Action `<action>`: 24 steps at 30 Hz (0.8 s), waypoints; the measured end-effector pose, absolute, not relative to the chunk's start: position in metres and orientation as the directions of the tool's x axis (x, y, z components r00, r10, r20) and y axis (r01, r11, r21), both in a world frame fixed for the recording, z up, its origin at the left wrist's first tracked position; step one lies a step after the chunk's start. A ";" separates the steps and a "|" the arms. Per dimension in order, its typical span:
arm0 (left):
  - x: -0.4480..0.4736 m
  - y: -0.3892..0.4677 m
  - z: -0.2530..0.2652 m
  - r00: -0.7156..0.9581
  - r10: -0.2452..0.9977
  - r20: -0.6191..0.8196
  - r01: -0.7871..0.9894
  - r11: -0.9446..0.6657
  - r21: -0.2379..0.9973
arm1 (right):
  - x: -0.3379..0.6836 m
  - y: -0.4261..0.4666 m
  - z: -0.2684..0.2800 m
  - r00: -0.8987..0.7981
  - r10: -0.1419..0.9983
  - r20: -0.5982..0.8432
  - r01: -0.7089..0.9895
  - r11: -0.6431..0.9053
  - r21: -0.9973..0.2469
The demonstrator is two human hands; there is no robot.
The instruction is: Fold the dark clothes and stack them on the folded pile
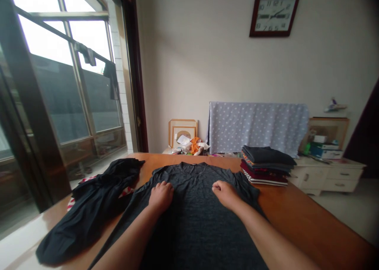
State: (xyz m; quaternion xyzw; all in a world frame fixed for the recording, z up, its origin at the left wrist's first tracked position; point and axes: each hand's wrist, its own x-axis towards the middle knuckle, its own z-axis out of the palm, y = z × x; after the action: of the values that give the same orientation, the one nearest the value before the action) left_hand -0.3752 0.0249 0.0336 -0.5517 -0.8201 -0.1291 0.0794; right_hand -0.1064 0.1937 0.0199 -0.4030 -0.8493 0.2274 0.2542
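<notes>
A dark grey T-shirt [195, 214] lies spread flat on the wooden table, its neckline at the far side and its sleeves out to both sides. My left hand [161, 195] rests on the left chest of the shirt, fingers curled down and closed on the cloth. On the right chest, my right hand [225, 194] is closed in a pinch against the fabric, thumb side up. The fingertips of both hands are partly hidden. The shirt is slightly wrinkled near the collar.
A loose heap of black clothing [91, 207] with red-and-white cloth lies on the left of the table [314, 222]. Folded clothes [266, 165] are stacked at the far right. Beyond stand a polka-dot cloth cover [254, 126] and a white cabinet [334, 177]. Windows are on the left.
</notes>
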 end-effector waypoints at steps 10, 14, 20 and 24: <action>-0.409 0.065 0.003 -0.416 0.887 0.200 0.906 0.386 0.174 | -0.134 0.283 -0.003 -0.464 0.857 0.223 0.808 0.513 -0.291; -0.412 0.066 -0.004 -0.441 0.882 0.166 0.889 0.405 0.212 | -0.122 0.305 -0.023 -0.426 0.899 0.104 0.881 0.438 -0.177; -0.411 0.065 -0.003 -0.447 0.878 0.169 0.884 0.406 0.230 | -0.121 0.321 -0.020 -0.375 0.925 0.058 0.914 0.380 -0.144; -0.408 0.065 -0.002 -0.445 0.880 0.168 0.886 0.405 0.225 | -0.160 0.315 0.002 -0.453 0.878 0.155 0.853 0.477 -0.210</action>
State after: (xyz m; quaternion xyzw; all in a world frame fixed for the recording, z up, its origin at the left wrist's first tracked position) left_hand -0.4077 0.0652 -0.0015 -0.5266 -0.8382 -0.1414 0.0114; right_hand -0.1600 0.3153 0.0016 -0.5088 -0.8507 0.0508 0.1216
